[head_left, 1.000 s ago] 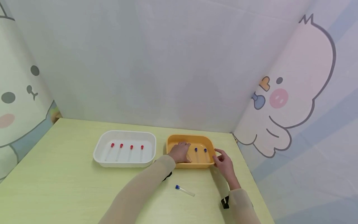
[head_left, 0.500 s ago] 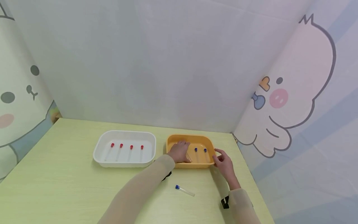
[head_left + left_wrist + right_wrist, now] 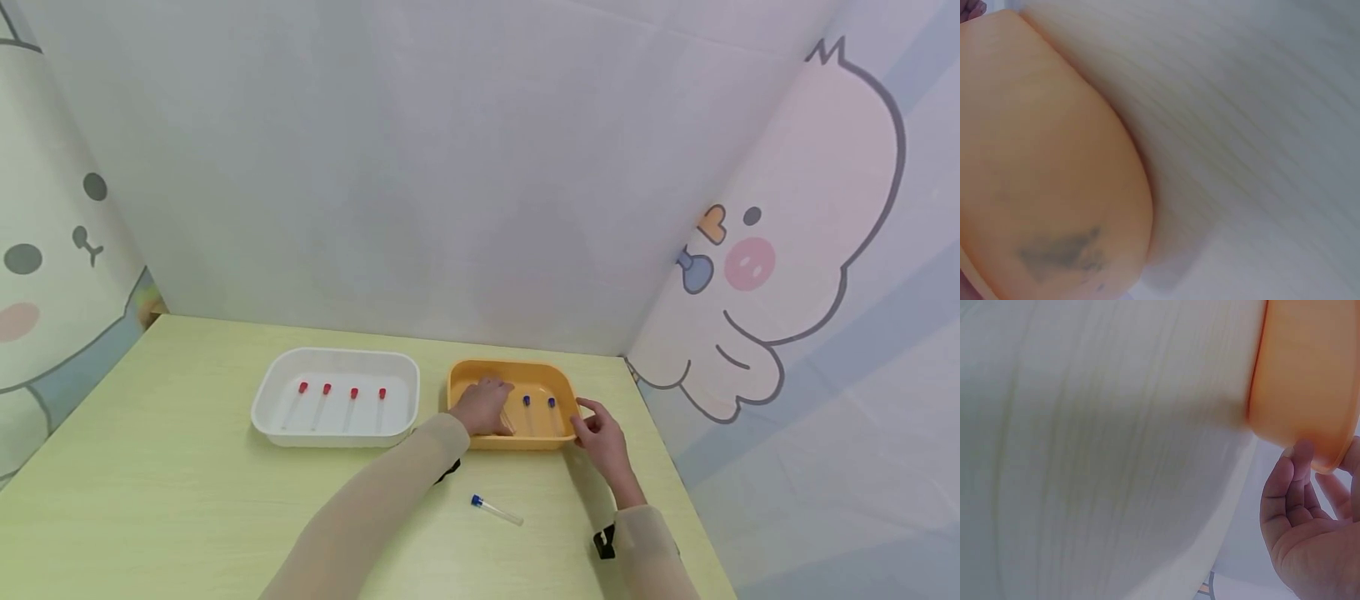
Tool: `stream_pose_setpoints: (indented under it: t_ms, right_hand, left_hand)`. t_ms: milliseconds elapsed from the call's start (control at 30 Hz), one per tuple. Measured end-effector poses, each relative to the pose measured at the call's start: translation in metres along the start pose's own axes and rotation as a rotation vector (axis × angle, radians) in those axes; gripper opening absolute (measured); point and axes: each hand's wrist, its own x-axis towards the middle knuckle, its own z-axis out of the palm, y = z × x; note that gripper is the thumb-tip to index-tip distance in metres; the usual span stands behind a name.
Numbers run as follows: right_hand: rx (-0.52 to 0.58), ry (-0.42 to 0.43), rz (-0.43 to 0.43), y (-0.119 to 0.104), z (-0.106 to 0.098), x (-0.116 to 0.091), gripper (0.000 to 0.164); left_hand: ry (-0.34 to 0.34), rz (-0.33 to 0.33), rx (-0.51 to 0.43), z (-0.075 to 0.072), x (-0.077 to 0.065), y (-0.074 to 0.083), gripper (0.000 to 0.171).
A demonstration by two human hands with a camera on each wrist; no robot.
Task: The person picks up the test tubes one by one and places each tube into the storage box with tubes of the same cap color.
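An orange tray (image 3: 512, 444) sits at the right of the table. Two test tubes with blue caps (image 3: 527, 402) lie inside it, and part of another clear tube (image 3: 508, 422) shows beside my left hand. That left hand (image 3: 482, 407) reaches over the near rim into the tray; its back hides most of the fingers, so whether it pinches a tube does not show. At the tray's right end my right hand (image 3: 602, 442) holds the rim, with fingers (image 3: 1300, 464) against the outer wall in the right wrist view. The left wrist view shows only the tray's outer wall (image 3: 1060, 156) and tabletop.
A white tray (image 3: 330, 440) to the left holds several test tubes with red caps (image 3: 354, 393). On the table in front lies a loose blue-capped test tube (image 3: 497, 510). A pale curtain (image 3: 390, 167) hangs behind the table (image 3: 187, 500).
Both hands keep their places at the orange tray. The whole head view has shifted very slightly; no tube or tray has visibly moved.
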Motion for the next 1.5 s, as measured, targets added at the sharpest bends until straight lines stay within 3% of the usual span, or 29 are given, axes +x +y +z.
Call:
stream_pose_setpoints:
  t_ms: [167,500,900,1500]
  right_hand:
    - [0.005,-0.006,0.004,-0.001,0.0,0.0,0.042]
    - [0.005,-0.008,-0.008,-0.001,0.0,0.002,0.042]
    - [0.004,0.001,-0.029,-0.002,0.0,0.002,0.041]
    - [0.005,-0.007,-0.011,0.001,-0.002,0.002,0.041]
  left_hand:
    - [-0.005,0.017,0.022,0.001,-0.001,0.001,0.08]
    - [-0.007,0.027,-0.027,0.004,0.0,-0.002,0.075]
    - [0.017,0.033,-0.018,0.011,0.004,-0.005,0.076]
    - [0.006,0.036,-0.001,0.0,0.002,-0.005,0.084]
